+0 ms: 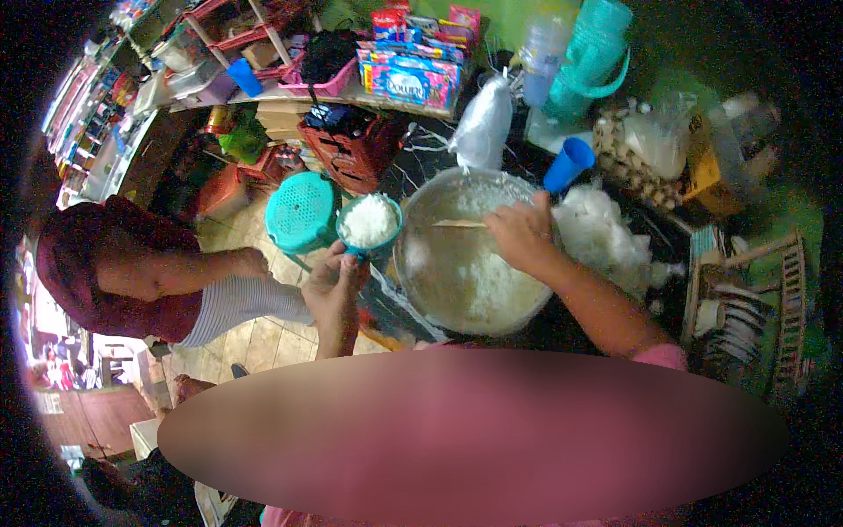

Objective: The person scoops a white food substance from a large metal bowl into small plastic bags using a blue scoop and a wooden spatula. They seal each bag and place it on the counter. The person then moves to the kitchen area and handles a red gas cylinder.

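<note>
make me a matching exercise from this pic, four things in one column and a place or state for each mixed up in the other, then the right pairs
Things
1. Teal dipper
2. Teal stool
3. Right hand
4. White plastic bag

Place or state
A. Perforated top
B. Just beyond the far rim of the metal pot
C. Heaped with white stuff, in the left hand
D. Fingers over the pot

Pairs: 1-C, 2-A, 3-D, 4-B

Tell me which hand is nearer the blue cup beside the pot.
Right. The right hand is over the pot, close to the cup; the left hand is farther away, left of the pot.
</note>
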A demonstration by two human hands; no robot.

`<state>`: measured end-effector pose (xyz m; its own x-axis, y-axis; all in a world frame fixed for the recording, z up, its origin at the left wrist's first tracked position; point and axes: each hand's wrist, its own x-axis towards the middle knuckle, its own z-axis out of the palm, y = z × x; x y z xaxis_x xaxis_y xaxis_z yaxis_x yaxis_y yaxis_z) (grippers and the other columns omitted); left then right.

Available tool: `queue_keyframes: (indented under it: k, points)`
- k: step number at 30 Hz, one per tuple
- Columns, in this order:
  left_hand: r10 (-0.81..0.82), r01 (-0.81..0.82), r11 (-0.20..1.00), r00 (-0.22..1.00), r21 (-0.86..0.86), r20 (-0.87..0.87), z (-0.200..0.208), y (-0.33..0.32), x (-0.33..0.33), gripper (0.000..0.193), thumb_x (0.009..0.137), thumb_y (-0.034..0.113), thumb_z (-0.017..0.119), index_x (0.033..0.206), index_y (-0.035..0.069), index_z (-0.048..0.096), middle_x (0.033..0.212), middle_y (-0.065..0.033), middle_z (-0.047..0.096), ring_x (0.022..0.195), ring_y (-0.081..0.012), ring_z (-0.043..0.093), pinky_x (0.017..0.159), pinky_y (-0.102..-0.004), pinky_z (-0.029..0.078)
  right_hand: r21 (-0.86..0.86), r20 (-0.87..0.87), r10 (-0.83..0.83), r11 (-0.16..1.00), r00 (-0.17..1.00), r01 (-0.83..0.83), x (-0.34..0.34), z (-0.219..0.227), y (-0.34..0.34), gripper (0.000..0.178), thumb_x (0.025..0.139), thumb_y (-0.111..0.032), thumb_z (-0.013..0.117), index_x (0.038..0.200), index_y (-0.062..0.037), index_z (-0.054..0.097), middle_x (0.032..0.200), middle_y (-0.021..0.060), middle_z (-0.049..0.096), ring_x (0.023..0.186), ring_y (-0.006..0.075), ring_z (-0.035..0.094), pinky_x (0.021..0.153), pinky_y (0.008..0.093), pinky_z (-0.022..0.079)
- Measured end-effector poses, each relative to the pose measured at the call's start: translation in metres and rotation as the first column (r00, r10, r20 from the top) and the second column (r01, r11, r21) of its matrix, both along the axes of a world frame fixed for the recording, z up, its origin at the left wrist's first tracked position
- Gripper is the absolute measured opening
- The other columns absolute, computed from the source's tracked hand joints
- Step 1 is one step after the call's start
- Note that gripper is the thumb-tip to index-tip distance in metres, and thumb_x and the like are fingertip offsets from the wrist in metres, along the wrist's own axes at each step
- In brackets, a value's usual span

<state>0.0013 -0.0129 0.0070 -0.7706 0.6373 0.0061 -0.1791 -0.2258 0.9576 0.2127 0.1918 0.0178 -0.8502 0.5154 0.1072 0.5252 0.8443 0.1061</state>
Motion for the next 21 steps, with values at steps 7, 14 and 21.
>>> queue_keyframes:
  k: [7, 14, 21]
  points:
    - [0.004, -0.003, 0.999, 1.000, -0.049, 0.031, -0.001, -0.004, 0.001, 0.034, 0.083, 0.019, 0.069, 0.098, -0.010, 0.058, 0.122, -0.0188, 0.051, 0.084, -0.0207, 0.063, 0.071, -0.0310, 0.055, -0.103, 0.103, 0.117, 0.989, 0.988, -0.106, -0.017, -0.025, -0.024, 0.009, 0.071, -0.019, 0.058, 0.077, -0.0157, 0.064, 0.072, 0.0042, 0.063, 0.069, 0.0237, 0.062, 0.073, 0.0459, 0.037]
    - [-0.017, 0.024, 0.995, 0.998, -0.100, 0.068, 0.001, 0.010, 0.002, 0.031, 0.083, 0.018, 0.068, 0.099, -0.008, 0.059, 0.124, -0.0172, 0.051, 0.082, -0.0197, 0.063, 0.071, -0.0291, 0.055, -0.228, -0.070, 0.207, 0.949, 0.976, -0.218, 0.005, -0.017, -0.040, 0.016, 0.067, -0.022, 0.059, 0.080, -0.0172, 0.067, 0.073, 0.0065, 0.065, 0.071, 0.0256, 0.063, 0.069, 0.0428, 0.041]
    - [0.011, -0.002, 0.997, 0.992, -0.076, 0.127, 0.005, 0.014, 0.007, 0.029, 0.083, 0.017, 0.068, 0.094, -0.008, 0.060, 0.125, -0.0162, 0.051, 0.079, -0.0195, 0.063, 0.071, -0.0301, 0.055, -0.450, 0.232, 0.226, 0.887, 0.946, -0.102, 0.018, -0.005, -0.014, 0.017, 0.071, -0.024, 0.061, 0.084, -0.0217, 0.070, 0.072, 0.0076, 0.065, 0.071, 0.0260, 0.063, 0.072, 0.0402, 0.042]
